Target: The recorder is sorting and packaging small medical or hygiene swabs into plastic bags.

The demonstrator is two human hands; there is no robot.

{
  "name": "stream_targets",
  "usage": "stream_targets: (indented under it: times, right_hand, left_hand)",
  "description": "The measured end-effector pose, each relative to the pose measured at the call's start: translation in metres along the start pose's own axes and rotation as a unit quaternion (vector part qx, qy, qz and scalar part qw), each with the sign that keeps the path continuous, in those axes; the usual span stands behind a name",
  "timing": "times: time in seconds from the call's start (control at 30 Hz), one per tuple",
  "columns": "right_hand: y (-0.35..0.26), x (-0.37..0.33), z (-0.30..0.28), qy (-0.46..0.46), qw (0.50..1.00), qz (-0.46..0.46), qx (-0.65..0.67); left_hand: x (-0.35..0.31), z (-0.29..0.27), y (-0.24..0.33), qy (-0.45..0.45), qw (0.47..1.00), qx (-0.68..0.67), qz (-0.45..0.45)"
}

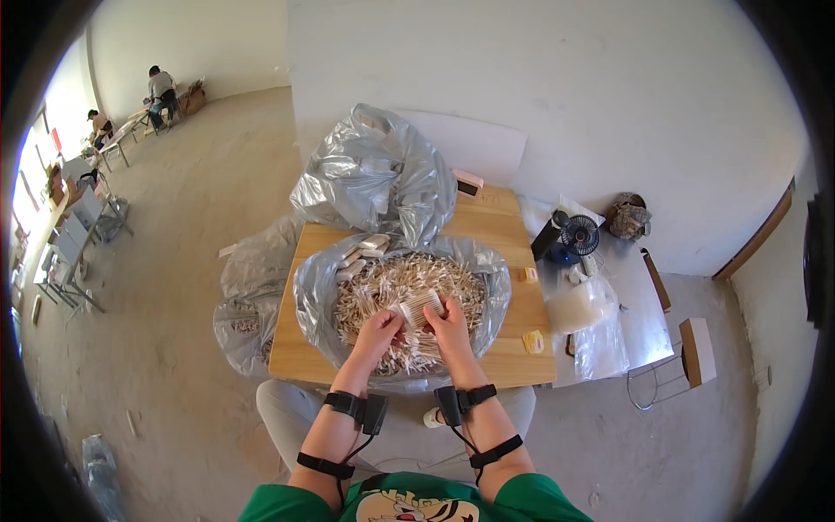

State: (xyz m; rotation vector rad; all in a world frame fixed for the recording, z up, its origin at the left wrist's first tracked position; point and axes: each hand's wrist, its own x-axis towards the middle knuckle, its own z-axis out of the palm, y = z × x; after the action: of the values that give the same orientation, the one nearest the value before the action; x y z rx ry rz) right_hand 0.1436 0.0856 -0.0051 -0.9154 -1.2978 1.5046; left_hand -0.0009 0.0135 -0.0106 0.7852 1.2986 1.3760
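A flat bundle of cotton swabs [421,307] is held above a big heap of loose cotton swabs [461,291]. My right hand [449,329] is closed on the bundle's right end, with the thumb along its near side. At its left end my left hand [379,336] is pinched, its fingertips against the swabs. The heap lies in a wide container lined with a grey plastic bag [315,291]. Several small filled packs of swabs [364,250] rest on the heap at its far left edge.
The container stands on a wooden table [513,230]. Behind it sits a bulging grey plastic bag [374,178]. Yellow cards [533,342] lie at the right. A side table [639,326] holds a small black fan [579,235] and clear bags. Other people [162,89] sit far left.
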Motion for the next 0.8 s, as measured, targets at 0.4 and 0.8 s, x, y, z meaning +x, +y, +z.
stream_targets:
  times: [0.4, 0.8]
  right_hand:
    - [-0.016, -0.057, -0.001, -0.03, 0.938, -0.189, -0.291]
    - [-0.023, -0.061, 0.001, -0.028, 0.935, -0.153, -0.318]
  left_hand:
    - [-0.02, 0.026, -0.016, 0.039, 0.998, 0.009, 0.057]
    - [-0.03, 0.033, -0.009, 0.011, 0.98, 0.162, 0.117]
